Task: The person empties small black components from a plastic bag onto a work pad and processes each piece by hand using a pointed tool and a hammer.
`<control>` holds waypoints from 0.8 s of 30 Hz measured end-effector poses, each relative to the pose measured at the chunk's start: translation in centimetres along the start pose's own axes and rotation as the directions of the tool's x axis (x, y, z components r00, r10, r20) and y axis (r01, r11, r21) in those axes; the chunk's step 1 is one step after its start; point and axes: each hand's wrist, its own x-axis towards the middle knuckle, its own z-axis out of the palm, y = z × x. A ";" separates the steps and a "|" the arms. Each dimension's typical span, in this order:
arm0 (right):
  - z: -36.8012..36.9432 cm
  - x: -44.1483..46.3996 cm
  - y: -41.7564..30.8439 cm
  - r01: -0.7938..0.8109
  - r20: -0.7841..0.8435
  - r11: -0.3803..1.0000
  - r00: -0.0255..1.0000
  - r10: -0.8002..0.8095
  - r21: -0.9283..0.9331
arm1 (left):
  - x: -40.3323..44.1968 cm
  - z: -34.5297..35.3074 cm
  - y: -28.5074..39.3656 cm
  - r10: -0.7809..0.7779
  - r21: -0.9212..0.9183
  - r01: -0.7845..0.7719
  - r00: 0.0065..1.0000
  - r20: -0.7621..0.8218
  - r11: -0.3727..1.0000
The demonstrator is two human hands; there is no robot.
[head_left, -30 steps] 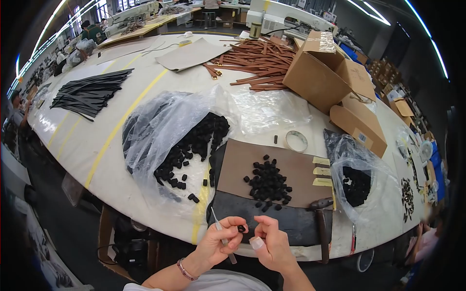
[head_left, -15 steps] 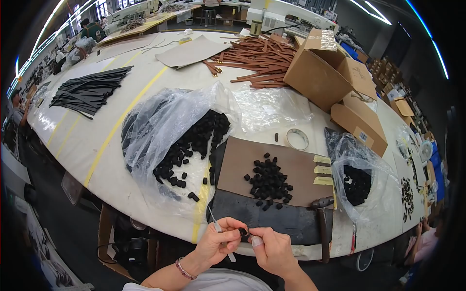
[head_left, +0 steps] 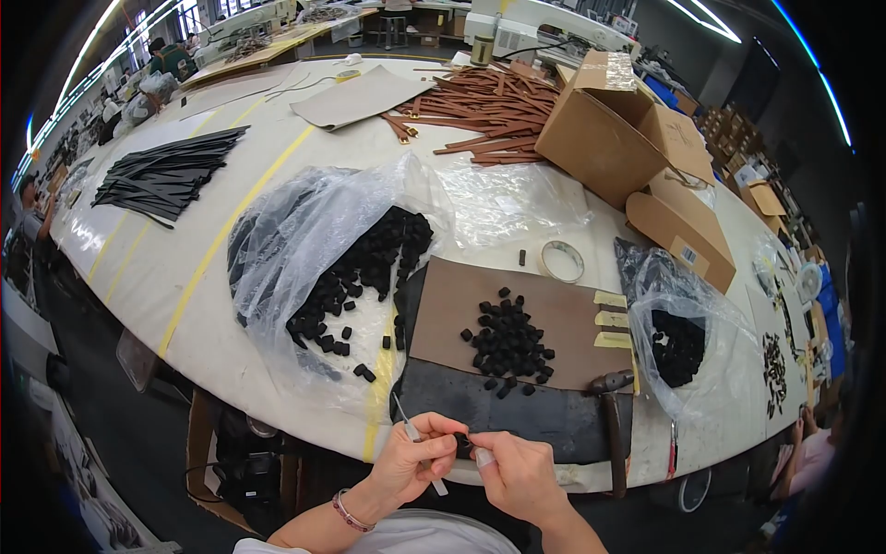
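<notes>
My left hand (head_left: 411, 464) is closed, pinching a small black piece (head_left: 463, 441) between thumb and fingertips. A slim pointed tool with a pale handle (head_left: 412, 431) is also tucked in that hand, its thin tip pointing up and away. My right hand (head_left: 519, 475) is closed too, finger and thumb pinched at the right side of the same black piece; something pale covers the thumb tip. Just beyond, a heap of similar black pieces (head_left: 508, 337) lies on a brown sheet (head_left: 443, 319), which rests on a black mat (head_left: 517, 417).
A hammer (head_left: 613, 415) lies at the mat's right. Plastic bags of black pieces (head_left: 314, 222) (head_left: 678, 346) flank the mat. Beyond are a tape roll (head_left: 562, 262), brown buckled straps (head_left: 489, 111), black strips (head_left: 171, 171) and cardboard boxes (head_left: 600, 138). Another person's hands (head_left: 808, 425) are at far right.
The view has shifted very slightly. My fingers have turned a little around the black piece, which shows less between them; both hands stay in nearly the same place.
</notes>
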 end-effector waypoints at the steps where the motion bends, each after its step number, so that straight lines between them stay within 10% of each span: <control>1: 0.0 0.0 0.0 0.015 -0.009 1.000 1.000 -0.015 -0.026 | 0.0 0.0 0.0 0.008 0.011 -0.008 1.000 -0.013 1.000; 11: 0.2 0.2 -0.5 -0.193 -0.018 0.979 0.981 0.194 0.061 | -0.3 1.1 -0.1 0.151 0.291 -0.127 0.987 -0.061 0.948; 24: 0.1 0.3 1.5 -0.392 0.208 0.747 0.920 0.332 0.537 | -0.9 1.8 -0.2 0.494 0.812 -0.536 0.784 0.377 0.231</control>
